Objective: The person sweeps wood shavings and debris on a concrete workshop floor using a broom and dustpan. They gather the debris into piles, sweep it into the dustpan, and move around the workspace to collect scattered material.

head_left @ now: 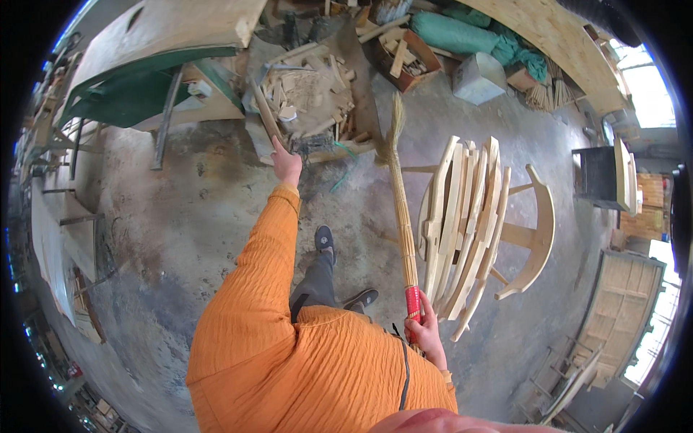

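Note:
My left hand (287, 164) reaches forward, closed on the near end of a wooden strip (265, 112). Just beyond and beside that hand lies a heap of wood scraps (312, 90) on a spread-out sheet (367, 108). Low at my right side, my right hand (427, 335) grips the red-wrapped handle of a long straw broom (401, 209). The broom points away from me, its bristles at the far end. Right of the broom, several pale curved wooden chair parts (462, 231) lie side by side on a wooden frame.
A curved wooden piece (538, 231) juts out right of the stacked parts. Ahead stand a box of offcuts (415, 68), a white container (480, 78) and green sacks (462, 36). A table with a green underside (130, 94) stands at far left, a wooden panel (624, 310) at right.

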The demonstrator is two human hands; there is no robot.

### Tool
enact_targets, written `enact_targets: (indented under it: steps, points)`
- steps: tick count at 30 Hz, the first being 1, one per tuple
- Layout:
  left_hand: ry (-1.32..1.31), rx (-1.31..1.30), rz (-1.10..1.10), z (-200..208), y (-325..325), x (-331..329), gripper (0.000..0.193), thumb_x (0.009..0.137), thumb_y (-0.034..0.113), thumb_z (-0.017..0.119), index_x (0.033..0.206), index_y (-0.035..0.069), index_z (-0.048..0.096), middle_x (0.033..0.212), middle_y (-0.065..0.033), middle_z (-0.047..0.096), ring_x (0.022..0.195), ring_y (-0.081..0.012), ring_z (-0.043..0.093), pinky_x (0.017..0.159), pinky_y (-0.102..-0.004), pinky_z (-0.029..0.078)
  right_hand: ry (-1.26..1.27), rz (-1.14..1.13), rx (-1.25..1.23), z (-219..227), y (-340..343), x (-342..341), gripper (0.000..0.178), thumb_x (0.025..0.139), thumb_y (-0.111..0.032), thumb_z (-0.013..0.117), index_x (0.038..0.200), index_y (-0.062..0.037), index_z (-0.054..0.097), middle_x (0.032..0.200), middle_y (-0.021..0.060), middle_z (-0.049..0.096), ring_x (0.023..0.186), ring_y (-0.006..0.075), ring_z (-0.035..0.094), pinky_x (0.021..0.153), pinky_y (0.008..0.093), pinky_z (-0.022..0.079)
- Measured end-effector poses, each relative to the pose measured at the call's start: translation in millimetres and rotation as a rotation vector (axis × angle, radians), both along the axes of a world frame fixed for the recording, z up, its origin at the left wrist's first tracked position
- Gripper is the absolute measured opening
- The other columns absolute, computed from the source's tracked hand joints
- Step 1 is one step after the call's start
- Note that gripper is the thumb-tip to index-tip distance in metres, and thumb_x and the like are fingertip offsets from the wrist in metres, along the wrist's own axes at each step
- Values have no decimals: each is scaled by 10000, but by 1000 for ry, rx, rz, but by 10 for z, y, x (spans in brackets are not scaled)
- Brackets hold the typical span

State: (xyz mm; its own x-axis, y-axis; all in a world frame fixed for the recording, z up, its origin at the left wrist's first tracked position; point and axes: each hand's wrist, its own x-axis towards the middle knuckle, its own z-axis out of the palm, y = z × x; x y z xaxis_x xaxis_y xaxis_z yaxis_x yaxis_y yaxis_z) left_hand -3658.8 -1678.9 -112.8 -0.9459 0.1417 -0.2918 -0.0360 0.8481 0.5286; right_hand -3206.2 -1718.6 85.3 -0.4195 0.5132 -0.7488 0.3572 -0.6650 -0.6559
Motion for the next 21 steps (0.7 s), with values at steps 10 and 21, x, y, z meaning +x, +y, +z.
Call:
enact_targets:
  steps: [10, 21]
  points:
    - [219, -216, -273, -211, -420, -406, 815, 728, 101, 598, 1367, 247, 114, 1127, -151, 423, 815, -324, 572, 630, -404, 480, -65, -14, 15, 13, 153, -616, 732, 728, 84, 459, 1371, -123, 176, 602, -19, 436, 419, 64, 391, 368, 215, 310]
    - [248, -276, -326, -356, -666, -401, 807, 719, 86, 602, 1366, 241, 144, 1070, -164, 438, 740, -309, 574, 590, -375, 476, -81, 68, 73, -43, 329, -771, 745, 714, 74, 467, 1373, -109, 171, 642, 4, 475, 468, 69, 432, 408, 217, 357]
